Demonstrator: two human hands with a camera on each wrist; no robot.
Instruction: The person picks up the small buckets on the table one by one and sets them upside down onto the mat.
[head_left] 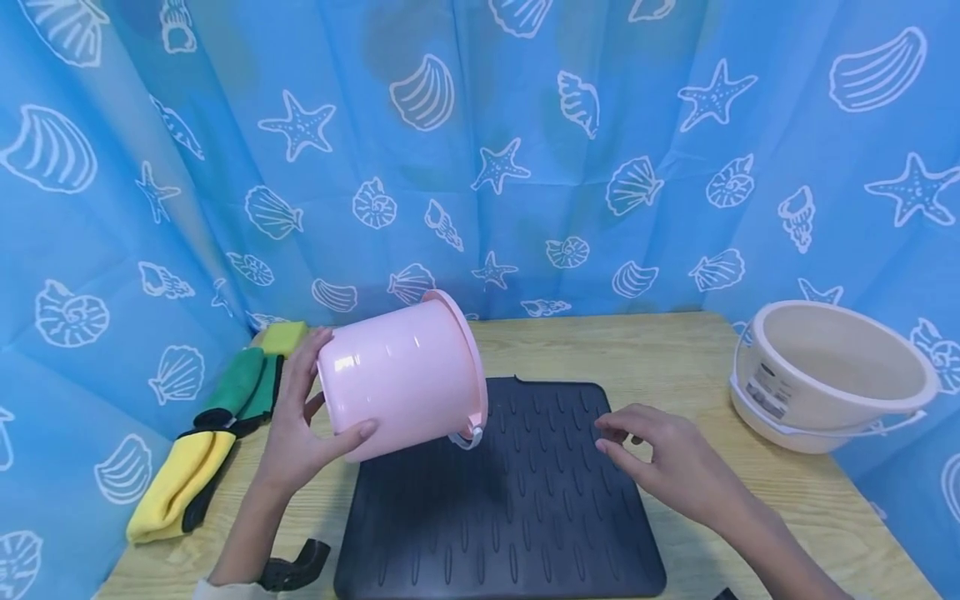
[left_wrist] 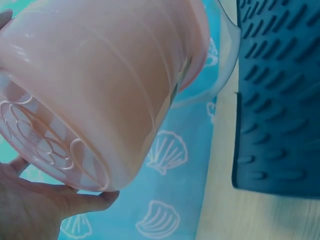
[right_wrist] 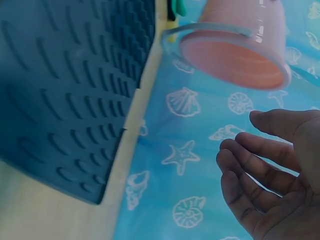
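Note:
A pink bucket [head_left: 405,379] is held up on its side over the black ribbed mat [head_left: 525,500], its mouth facing right. My left hand [head_left: 300,425] grips it around the base end, thumb along the near side and fingers at the far side. The moulded ring pattern of its underside shows in the left wrist view, and its pale handle [left_wrist: 227,65] hangs loose. My right hand [head_left: 660,454] is in the air above the mat's right edge, fingers loosely bent, holding nothing. In the right wrist view the bucket's mouth [right_wrist: 235,60] lies beyond those fingers.
A cream bucket [head_left: 832,375] with a handle stands at the right of the wooden table [head_left: 600,342]. Along the left side lie a yellow folded cloth [head_left: 180,483], a green cloth [head_left: 236,383] and a yellow-green sponge [head_left: 283,338]. A blue shell-patterned curtain [head_left: 480,208] encloses the table.

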